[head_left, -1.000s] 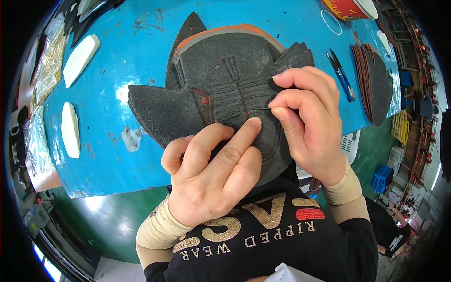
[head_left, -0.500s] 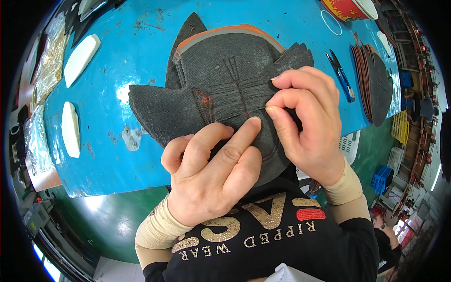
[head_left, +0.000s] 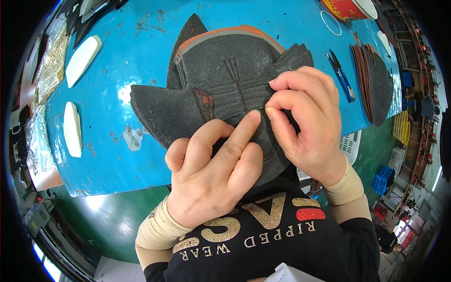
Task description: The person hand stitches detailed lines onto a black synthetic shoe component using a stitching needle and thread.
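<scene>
A dark grey stitched panel [head_left: 221,61] lies on top of similar layered pieces, with pointed flaps to its sides and an orange-edged layer behind its far rim. Rows of seams cross its middle, and a small reddish patch shows left of centre. My left hand [head_left: 216,169] bends over the near part of the panel, its index fingertip pressed beside the central seam and the other fingers curled. Just right of that fingertip, my right hand [head_left: 305,122] pinches thumb and index finger on a thin thread [head_left: 262,109] at the panel's surface. Its remaining fingers are bent.
Blue-handled snips [head_left: 345,84] lie on the blue table [head_left: 117,160] at right, beside a stack of dark panels [head_left: 378,89]. A red tub [head_left: 347,9] and a white ring [head_left: 331,22] are at far right. Two white pads [head_left: 72,129] and plastic bags [head_left: 49,61] occupy the left.
The panel has shifted very slightly to the right on its left side. My left index fingertip has slid a little farther up the seam; my right hand keeps its pinch almost in place.
</scene>
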A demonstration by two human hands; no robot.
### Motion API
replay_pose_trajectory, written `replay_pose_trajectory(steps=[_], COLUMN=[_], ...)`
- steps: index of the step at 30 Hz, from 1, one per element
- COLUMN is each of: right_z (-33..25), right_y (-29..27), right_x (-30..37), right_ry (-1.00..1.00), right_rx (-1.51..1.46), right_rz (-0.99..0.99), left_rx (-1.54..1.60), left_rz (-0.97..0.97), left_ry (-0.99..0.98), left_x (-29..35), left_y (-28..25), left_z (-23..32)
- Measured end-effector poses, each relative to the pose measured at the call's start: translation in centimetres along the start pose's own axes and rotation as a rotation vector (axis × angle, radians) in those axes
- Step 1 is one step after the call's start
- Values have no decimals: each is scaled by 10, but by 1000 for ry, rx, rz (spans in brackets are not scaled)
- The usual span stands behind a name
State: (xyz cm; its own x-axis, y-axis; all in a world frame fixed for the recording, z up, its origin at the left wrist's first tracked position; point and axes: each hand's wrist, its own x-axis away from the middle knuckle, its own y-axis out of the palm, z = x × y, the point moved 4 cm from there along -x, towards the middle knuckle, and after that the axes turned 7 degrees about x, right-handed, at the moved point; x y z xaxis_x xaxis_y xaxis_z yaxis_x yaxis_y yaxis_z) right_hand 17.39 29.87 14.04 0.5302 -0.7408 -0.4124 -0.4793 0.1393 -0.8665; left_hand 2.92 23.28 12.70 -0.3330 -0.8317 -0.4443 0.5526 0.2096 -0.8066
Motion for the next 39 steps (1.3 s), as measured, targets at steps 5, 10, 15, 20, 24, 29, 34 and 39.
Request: replay_pose_trajectory(steps=[5, 10, 15, 20, 24, 29, 34, 39], right_z=[3, 8, 14, 3, 2, 14, 14, 0], right_y=[1, -5, -13, -9, -8, -8, -7, -1], right_x=[1, 0, 9, 14, 14, 21, 28, 20], right_ry=[-36, 21, 45, -32, -71, -25, 74, -19], right_rx=[-16, -70, -103, -42, -1, -92, -184, -42], right_rz=[53, 30, 32, -20, -19, 23, 90, -19], left_rx=[-51, -76, -77, -90, -2, 67, 122, 84], left_rz=[-63, -63, -69, -73, -99, -3, 175, 222], left_ry=[-17, -18, -12, -18, -55, 6, 102, 70], left_x=[-6, -7, -5, -7, -11, -2, 14, 28], left_y=[-1, 0, 0, 0, -4, -3, -4, -5], left_z=[5, 5, 3, 4, 6, 1, -1, 1])
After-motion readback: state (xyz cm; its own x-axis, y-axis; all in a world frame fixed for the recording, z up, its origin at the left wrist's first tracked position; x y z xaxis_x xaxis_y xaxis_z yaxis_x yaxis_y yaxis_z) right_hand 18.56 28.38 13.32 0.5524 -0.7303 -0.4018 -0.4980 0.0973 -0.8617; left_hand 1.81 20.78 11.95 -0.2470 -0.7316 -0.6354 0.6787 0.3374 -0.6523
